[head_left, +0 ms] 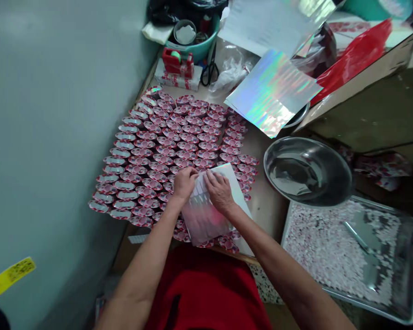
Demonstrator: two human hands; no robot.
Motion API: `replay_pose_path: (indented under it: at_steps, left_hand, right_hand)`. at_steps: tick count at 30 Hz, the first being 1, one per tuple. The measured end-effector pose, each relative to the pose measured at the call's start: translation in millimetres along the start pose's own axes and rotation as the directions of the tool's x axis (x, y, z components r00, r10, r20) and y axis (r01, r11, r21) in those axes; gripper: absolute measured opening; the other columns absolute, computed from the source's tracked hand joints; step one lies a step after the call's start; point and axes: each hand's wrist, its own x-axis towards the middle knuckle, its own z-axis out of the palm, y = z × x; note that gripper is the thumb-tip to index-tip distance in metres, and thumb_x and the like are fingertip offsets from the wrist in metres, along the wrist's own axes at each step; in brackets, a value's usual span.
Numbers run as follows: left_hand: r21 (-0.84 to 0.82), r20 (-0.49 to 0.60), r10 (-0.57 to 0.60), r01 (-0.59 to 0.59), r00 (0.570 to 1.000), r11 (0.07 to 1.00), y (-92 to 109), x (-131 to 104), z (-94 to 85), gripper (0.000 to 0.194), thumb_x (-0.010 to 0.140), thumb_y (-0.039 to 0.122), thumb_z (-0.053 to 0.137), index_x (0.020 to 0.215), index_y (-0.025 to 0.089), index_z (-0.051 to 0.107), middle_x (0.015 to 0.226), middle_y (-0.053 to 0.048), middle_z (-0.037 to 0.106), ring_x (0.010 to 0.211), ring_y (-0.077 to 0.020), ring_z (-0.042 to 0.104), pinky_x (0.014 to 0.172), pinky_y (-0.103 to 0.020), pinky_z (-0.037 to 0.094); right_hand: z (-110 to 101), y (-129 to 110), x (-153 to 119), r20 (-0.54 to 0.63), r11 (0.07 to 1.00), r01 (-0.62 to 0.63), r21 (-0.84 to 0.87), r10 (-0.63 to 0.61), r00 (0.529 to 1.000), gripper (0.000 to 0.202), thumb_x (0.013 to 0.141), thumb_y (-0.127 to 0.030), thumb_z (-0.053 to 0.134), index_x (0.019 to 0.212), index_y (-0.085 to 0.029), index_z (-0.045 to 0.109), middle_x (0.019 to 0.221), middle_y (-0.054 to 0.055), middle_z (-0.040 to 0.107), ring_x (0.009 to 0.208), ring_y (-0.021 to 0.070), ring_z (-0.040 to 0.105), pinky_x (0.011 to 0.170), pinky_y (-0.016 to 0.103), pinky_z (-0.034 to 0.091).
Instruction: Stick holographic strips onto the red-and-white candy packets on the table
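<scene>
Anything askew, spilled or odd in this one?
No clear spill or damage. The iridescent sheet lies askew, its lower corner jutting out toward the steel bowl. Several pieces along the left edge show pale strips on top, unlike their pink-topped neighbours; that may be intended.

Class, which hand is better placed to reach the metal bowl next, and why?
Probably the right hand: it rests on the shiny sheet, nearer the metal bowl than the left hand.

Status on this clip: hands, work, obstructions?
Left hand at far edge, right hand atop shiny silvery rectangular sheet. Pink-and-red oval pieces beneath. Round steel bowl right, clear of hands.
</scene>
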Motion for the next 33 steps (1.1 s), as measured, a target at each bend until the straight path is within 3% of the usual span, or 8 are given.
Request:
replay_pose_path:
  at_steps: [7,9,12,16,18,21,27,33]
  left_hand:
    - [0.054,-0.061,0.045,-0.042,0.997,0.998,0.5,3.7,0.3,0.008,0.085,0.013,0.073,0.083,0.021,0.073,0.091,-0.007,0.075,0.092,-0.0252,0.068,0.090,-0.039,0.051]
    - [0.032,-0.132,0.080,-0.076,0.988,0.997,2.1,0.8,-1.3,0.008,0.082,0.013,0.076,0.082,0.021,0.074,0.098,-0.009,0.074,0.103,-0.0275,0.067,0.099,-0.042,0.049]
    - [-0.206,-0.259,-0.007,-0.049,0.966,0.977,4.0,-13.8,-9.7,0.004,0.084,0.026,0.078,0.085,0.022,0.076,0.105,-0.010,0.073,0.112,-0.0282,0.065,0.104,-0.042,0.048]
    - [-0.814,0.189,-0.308,0.324,0.932,0.482,-0.5,-46.5,-31.6,0.056,0.091,0.071,0.059,0.091,0.018,0.076,0.089,-0.010,0.075,0.081,-0.0222,0.071,0.078,-0.035,0.057]
    - [-0.862,0.426,-0.299,0.483,0.854,0.150,-6.3,-61.4,-43.9,0.073,0.085,0.084,0.054,0.091,0.015,0.076,0.085,-0.012,0.077,0.074,-0.0214,0.073,0.072,-0.033,0.059]
    - [-0.871,0.468,-0.321,0.492,0.823,-0.007,-16.1,-75.9,-57.8,0.062,0.075,0.074,0.076,0.088,0.014,0.075,0.082,-0.011,0.078,0.072,-0.0203,0.075,0.071,-0.031,0.060]
    - [-0.916,0.232,-0.457,0.351,0.859,0.195,-42.3,-85.6,-68.9,0.037,0.067,0.044,0.091,0.085,0.017,0.072,0.078,-0.002,0.075,0.067,-0.0158,0.072,0.068,-0.028,0.059]
    - [-0.516,-0.305,-0.413,0.216,0.858,0.829,-107.3,-87.4,-116.2,0.021,0.087,0.042,0.075,0.086,0.021,0.078,0.087,-0.004,0.073,0.083,-0.0189,0.068,0.084,-0.033,0.055]
  right_hand:
    - [-60.6,-18.5,-40.2,-0.031,0.932,-0.190,0.307,0.209,0.977,0.014,0.098,-0.023,0.062,0.097,-0.022,0.076,0.091,0.007,0.073,0.094,0.0244,0.060,0.086,0.037,0.038]
    - [-83.9,-31.0,-44.0,0.014,0.763,-0.343,0.548,0.402,0.916,0.011,0.095,-0.028,0.065,0.090,-0.022,0.074,0.076,0.003,0.066,0.075,0.0191,0.056,0.074,0.033,0.038]
    - [-109.4,-49.9,-35.6,0.272,0.241,-0.449,0.860,0.529,0.804,0.020,0.088,-0.042,0.073,0.086,-0.022,0.071,0.067,-0.002,0.059,0.062,0.0145,0.049,0.062,0.028,0.036]
    - [-109.3,-68.3,-11.4,0.506,-0.251,-0.440,0.863,0.429,0.748,0.036,0.073,-0.053,0.084,0.080,-0.021,0.069,0.074,-0.001,0.063,0.065,0.0131,0.051,0.060,0.026,0.039]
    - [-96.5,-75.6,-1.9,0.527,-0.287,-0.442,0.850,0.452,0.720,0.039,0.068,-0.054,0.087,0.078,-0.020,0.070,0.070,-0.002,0.062,0.062,0.0120,0.049,0.058,0.026,0.039]
    - [-75.3,-86.2,5.6,0.547,-0.268,-0.478,0.836,0.476,0.689,0.040,0.065,-0.054,0.090,0.076,-0.020,0.071,0.066,-0.003,0.060,0.055,0.0099,0.042,0.055,0.026,0.036]
    - [-50.7,-116.8,17.5,0.588,-0.183,-0.584,0.791,0.490,0.643,0.041,0.058,-0.053,0.092,0.071,-0.018,0.074,0.063,-0.001,0.065,0.053,0.0100,0.044,0.052,0.026,0.036]
    - [-2.1,-181.8,64.8,0.464,0.042,-0.604,0.796,0.598,0.654,0.041,0.070,-0.058,0.081,0.075,-0.017,0.078,0.068,0.003,0.073,0.060,0.0172,0.059,0.058,0.028,0.044]
